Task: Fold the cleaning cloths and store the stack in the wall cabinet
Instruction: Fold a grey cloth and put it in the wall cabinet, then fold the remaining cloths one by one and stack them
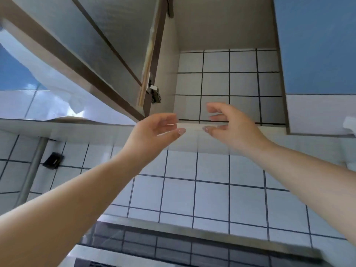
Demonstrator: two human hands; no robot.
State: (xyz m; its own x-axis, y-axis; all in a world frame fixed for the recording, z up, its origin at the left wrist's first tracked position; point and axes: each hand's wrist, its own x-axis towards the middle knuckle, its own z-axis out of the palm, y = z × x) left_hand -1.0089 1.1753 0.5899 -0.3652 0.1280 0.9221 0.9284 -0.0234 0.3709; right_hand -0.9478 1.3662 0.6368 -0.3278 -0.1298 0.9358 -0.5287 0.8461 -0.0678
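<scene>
I look up at the open wall cabinet (223,26), whose back shows white tiles with dark grout. Its door (100,47) is swung out to the left. My left hand (154,132) and my right hand (229,122) are both raised side by side at the cabinet's bottom front edge (192,128), fingers apart and curled toward each other, holding nothing. No cleaning cloth is visible anywhere; the cabinet's shelf floor is hidden by the upward angle.
A closed blue cabinet door (317,45) flanks the opening on the right. A metal pipe (32,170) and a black wall fitting (53,159) are at left. A dark glossy strip (173,245) runs along the tiled wall below.
</scene>
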